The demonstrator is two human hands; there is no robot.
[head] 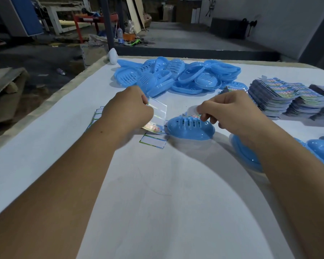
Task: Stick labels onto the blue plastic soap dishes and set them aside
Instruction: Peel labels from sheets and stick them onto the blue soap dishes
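Both forearms reach from the near edge over the white table cover (157,193) toward mid-table. Left hand (127,111): fingers curled, pinching a clear backing film (157,109) that stands up from the table and is partly peeled from a colour label (152,127), whose low end lies just beside the dish. Right hand (230,113): fingertips pinched narrow at the far rim of one soap dish (191,128), apparently on a small printed label edge; motion blur makes the exact contact uncertain. That dish lies slotted face up, between the two hands.

Spent backing sheets (153,141) lie just in front of the dish and further left, beside the left wrist. Unlabelled dishes (176,75) are heaped at the far side; label stacks (288,98) sit at the right; more dishes (322,146) rest by the right forearm, one with what looks like a label.

Step in hand, as judged: freeing the label from its film and laying it on the dish.

Method notes:
- peel at a shallow angle so the label does not curl;
- keep fingertips off the adhesive;
- anchor one edge on a flat part, clear of the slots, then smooth outward;
- steady the dish, which may rock on its curved shell.
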